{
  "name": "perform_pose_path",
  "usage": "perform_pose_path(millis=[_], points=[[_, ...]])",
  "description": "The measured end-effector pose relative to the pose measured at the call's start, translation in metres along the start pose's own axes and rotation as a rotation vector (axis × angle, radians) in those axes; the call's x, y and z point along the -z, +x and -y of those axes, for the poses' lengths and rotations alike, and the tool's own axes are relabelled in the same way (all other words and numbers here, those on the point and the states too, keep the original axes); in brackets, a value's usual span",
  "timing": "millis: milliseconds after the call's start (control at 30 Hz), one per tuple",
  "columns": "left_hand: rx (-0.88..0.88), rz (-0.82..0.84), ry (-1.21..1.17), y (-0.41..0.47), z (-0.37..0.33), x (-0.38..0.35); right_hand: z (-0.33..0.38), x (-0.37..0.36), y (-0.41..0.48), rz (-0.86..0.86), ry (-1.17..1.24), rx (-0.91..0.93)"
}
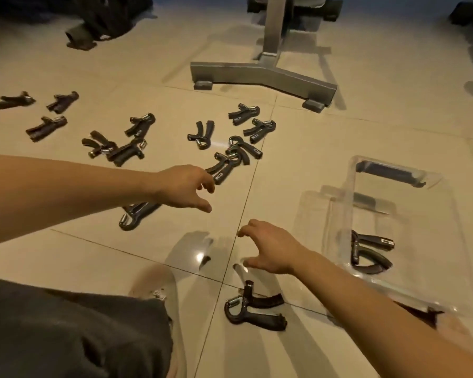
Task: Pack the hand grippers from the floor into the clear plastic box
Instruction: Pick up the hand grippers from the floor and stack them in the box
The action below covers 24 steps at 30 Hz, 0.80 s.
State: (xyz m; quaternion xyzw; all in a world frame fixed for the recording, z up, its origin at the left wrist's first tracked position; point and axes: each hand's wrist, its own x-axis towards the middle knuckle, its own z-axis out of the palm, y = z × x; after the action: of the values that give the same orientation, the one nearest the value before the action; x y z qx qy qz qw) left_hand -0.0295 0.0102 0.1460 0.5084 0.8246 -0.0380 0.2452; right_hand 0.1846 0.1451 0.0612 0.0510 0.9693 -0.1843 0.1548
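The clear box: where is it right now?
In the head view, the clear plastic box sits on the floor at the right, beyond the right hand, with hand grippers inside.

A home gym: tiled floor (339, 137), grey equipment stand (262, 75), scattered hand grippers (200, 135).
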Motion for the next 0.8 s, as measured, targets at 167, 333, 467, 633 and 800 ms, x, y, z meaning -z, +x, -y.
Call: perform_pose_path(millis=[167,333,467,633,800], points=[[0.136,0.069,-0.044,-0.019,0.066,-0.028,0.011,-0.076,-0.003,0.315,-0.166,-0.108],[0.187,0.116,-0.149,-0.025,0.096,-0.063,0.008,-0.129,-0.016,0.356,-0.265,-0.228],[0.189,0.086,-0.198,-0.02,0.104,-0.072,0.001,-0.145,-0.015,0.235,-0.254,-0.172],[0.262,-0.036,-0.186,-0.027,0.143,-0.072,-0.005,-0.14,0.023,0.03,-0.232,-0.201],[0.404,-0.115,-0.182,-0.027,0.198,-0.109,-0.002,-0.117,0.081,-0.066,-0.172,-0.259]])
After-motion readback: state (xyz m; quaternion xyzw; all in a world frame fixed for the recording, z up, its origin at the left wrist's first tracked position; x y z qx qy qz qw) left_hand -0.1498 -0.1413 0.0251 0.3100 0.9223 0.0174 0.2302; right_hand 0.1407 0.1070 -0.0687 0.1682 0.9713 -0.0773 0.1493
